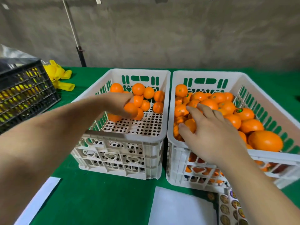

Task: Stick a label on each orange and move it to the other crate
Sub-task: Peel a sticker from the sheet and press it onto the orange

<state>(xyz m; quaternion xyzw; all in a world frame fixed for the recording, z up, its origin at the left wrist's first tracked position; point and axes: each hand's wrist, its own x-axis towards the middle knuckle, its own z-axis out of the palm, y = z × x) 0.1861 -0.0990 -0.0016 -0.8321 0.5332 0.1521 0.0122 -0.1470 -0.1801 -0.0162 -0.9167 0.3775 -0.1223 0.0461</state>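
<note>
A sheet of round labels [230, 208] is seen at the near edge of the green desk [97, 200], beside a blank white sheet [181, 207], with another white sheet [39, 200] lying to the left. Beyond them, two white crates are set side by side, touching. Over the right crate [211, 75], heaped with oranges, some of them labelled, the right hand [214, 132] is spread, its fingers [191, 111] loosely curved onto the fruit; whether any orange is actually gripped cannot be told. Over the left crate [139, 72], partly filled at its far end, an orange [130, 109] is held in the curled fingers of the left hand [116, 103]. Further left, a black crate [26, 95] and yellow foam sleeves [60, 77] are shown before a grey wall [162, 30].
</note>
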